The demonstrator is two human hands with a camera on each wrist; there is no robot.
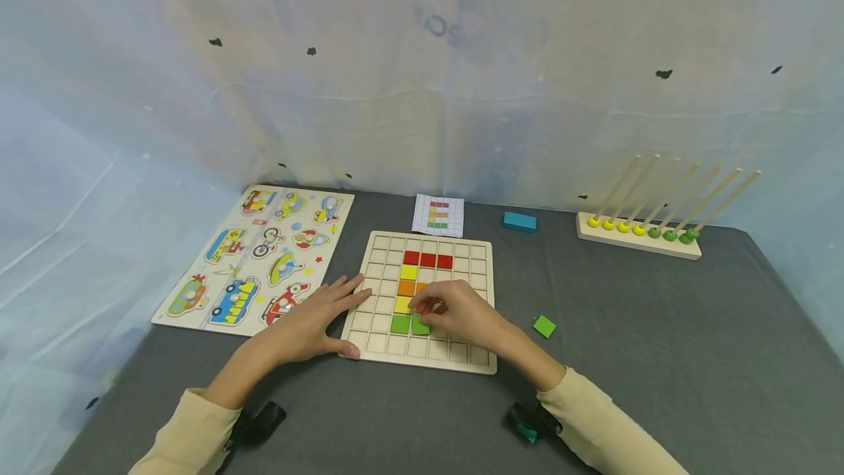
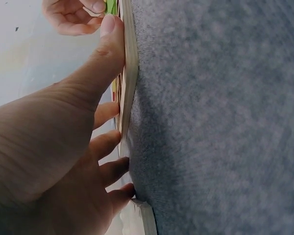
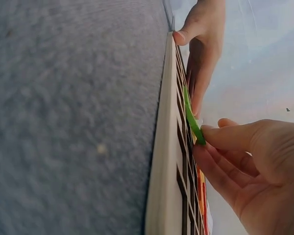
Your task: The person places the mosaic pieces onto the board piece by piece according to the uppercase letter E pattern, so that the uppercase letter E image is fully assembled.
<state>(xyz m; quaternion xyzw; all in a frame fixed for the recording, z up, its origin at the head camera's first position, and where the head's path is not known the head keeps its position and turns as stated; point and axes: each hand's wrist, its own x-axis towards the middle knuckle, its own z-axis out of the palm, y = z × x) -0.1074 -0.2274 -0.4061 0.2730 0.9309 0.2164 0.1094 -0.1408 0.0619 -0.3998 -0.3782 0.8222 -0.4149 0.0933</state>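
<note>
A wooden grid board point(image 1: 461, 359) lies flat with red, yellow, orange and green square tiles in its cells. My right hand point(image 1: 455, 310) pinches a green tile point(image 3: 193, 122) between thumb and fingers, low over the grid. In the right wrist view this tile is tilted against the board's surface. Beside it, one green tile point(image 1: 399, 324) sits in a cell, below a yellow tile point(image 1: 403, 305). At the board's left edge rests my left hand point(image 1: 316, 321), fingers spread and thumb on the near left corner. Part of the tile pattern is hidden behind the right hand.
A loose green tile point(image 1: 544, 326) lies right of the board. Behind the board are a pattern card point(image 1: 438, 215) and a blue block point(image 1: 519, 222). A vehicle picture puzzle point(image 1: 253, 262) lies at left; a peg stand with beads point(image 1: 638, 239) stands at back right.
</note>
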